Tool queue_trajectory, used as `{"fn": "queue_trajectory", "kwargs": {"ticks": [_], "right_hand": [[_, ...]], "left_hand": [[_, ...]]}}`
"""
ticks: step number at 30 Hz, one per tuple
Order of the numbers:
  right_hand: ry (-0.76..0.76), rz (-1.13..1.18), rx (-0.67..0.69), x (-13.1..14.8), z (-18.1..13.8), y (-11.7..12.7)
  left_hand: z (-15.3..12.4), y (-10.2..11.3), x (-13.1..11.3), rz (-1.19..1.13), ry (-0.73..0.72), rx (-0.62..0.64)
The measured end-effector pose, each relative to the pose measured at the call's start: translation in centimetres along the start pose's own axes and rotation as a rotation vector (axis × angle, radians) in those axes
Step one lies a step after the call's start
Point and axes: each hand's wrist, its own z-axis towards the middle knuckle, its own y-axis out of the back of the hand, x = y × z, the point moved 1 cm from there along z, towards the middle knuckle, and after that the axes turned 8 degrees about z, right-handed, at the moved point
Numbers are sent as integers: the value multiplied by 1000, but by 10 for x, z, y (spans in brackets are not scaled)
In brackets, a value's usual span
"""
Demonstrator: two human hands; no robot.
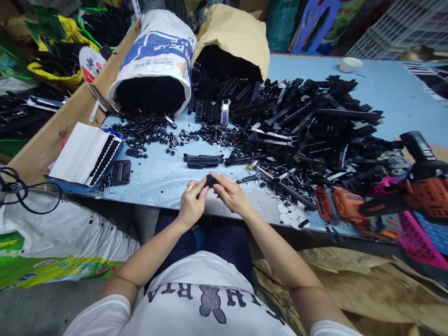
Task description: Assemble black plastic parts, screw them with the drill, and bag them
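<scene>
Between my two hands, over the front edge of the table, is a small black part (210, 180) whose exact kind I cannot make out. My left hand (192, 199) grips it from the left, thumb and fingers closed. My right hand (230, 195) pinches it from the other side; both hands hide much of it. Just beyond them lies a folded black bracket-like assembly (203, 161) on the blue tabletop. To the right of my right hand rests a slim black part (248, 178), near a screwdriver-like tool with a yellowish end (252, 165).
A large heap of black plastic parts (297, 116) covers the middle right. Small screws and caps (154, 128) lie scattered before a white sack (157, 51) and a brown paper sack (233, 32). An orange cordless drill (339, 204) stands at right, a blue box (80, 184) at left.
</scene>
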Motion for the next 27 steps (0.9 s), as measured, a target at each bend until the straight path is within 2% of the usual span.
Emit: {"fn": "queue_trajectory", "kwargs": {"ticks": [3,5,8,11,13,16,17,18,21,23,24,25,27], "right_hand": [[46,26,-200,10,-4,-13],[99,33,-256,16,-7,-20],[147,27,-273,21,-11,-24],[103,-18,-296,17,-14,-29],[38,-78,-224,8,-11,-31],[-83,-296,31,-16,3,-16],[-127,-420,82,-28,10,-4],[-173,-564,88,-40,18,11],[-313,-981,24,-75,42,63],[-308,-1112,88,-90,53,88],[-273,-1131,133,-94,56,97],[-231,-1129,164,-93,56,102],[-157,-1095,163,-84,49,105]], "left_hand": [[-2,-8,-13,7,-16,-202],[0,-9,-18,-4,-51,-263],[6,-4,-17,-29,-130,-218],[7,-5,-8,-33,-155,-145],[1,-11,2,-30,-43,-136],[-13,-21,17,79,211,-96],[-16,-22,21,173,234,-55],[-17,-22,25,286,200,13],[-7,-24,29,553,-149,367],[4,-26,31,610,-377,612],[9,-27,32,631,-441,691],[12,-28,34,657,-469,733],[15,-27,37,735,-427,725]]}}
